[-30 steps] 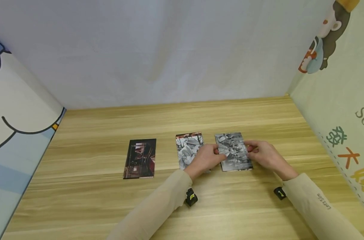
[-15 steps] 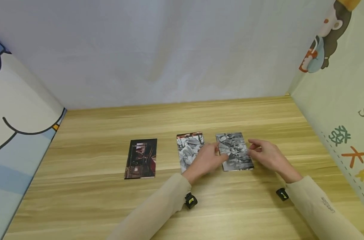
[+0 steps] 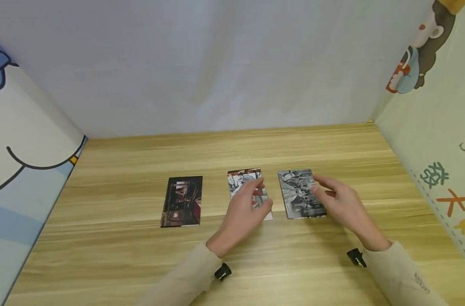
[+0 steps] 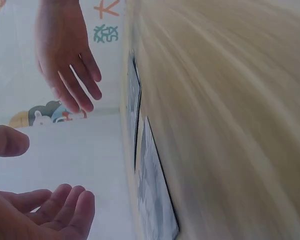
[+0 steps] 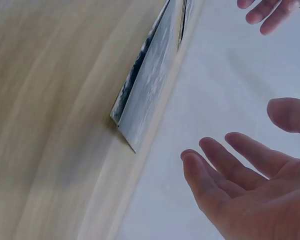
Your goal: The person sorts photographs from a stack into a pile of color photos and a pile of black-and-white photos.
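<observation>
Wood-grained desk [image 3: 121, 255] in front of us; on it we see the left picture [image 3: 181, 202], middle picture [image 3: 241, 175] and right picture [image 3: 299, 193] in a row; the left hand [image 3: 244, 208] hovers over the middle picture, the right hand [image 3: 341, 202] by the right picture's edge, fingers relaxed, gripping nothing; a lower card [image 5: 124, 101] peeks out unevenly, so we judge a careless brush could slide the two apart.

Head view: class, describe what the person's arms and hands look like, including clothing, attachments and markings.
On the left, a long cream sleeve ends near the wrist, with a small black device beside it; the left hand is ungloved. On the right, a matching sleeve carries dark lettering, too blurred to read, beside a second black device; the right hand is ungloved too.
</observation>
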Demonstrator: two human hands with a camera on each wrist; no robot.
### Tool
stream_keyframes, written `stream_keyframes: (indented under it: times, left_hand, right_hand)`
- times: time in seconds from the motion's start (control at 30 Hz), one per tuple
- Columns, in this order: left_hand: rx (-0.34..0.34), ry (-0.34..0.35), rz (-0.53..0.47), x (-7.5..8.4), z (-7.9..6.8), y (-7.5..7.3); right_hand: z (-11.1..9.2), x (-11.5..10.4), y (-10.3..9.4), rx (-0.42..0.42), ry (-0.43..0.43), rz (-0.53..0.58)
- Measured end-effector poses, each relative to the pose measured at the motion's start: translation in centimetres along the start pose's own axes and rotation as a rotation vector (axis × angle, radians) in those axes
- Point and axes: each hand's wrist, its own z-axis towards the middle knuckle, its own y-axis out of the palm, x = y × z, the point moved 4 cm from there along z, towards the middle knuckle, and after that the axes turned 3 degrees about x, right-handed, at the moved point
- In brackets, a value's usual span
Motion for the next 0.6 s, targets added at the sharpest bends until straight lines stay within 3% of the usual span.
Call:
stream_keyframes:
  times: [0.27,0.6]
  left_hand:
    - [0.059,0.066,0.113,-0.6,-1.3,-2.8]
    - [0.083,0.032,0.201,-2.1,-2.2,-4.3]
  right_hand:
    - [-0.5,-0.9,0.7,0.014,-0.045,0.015]
    - [-0.5,-1.7,2.7,0.039,-0.106,0.015]
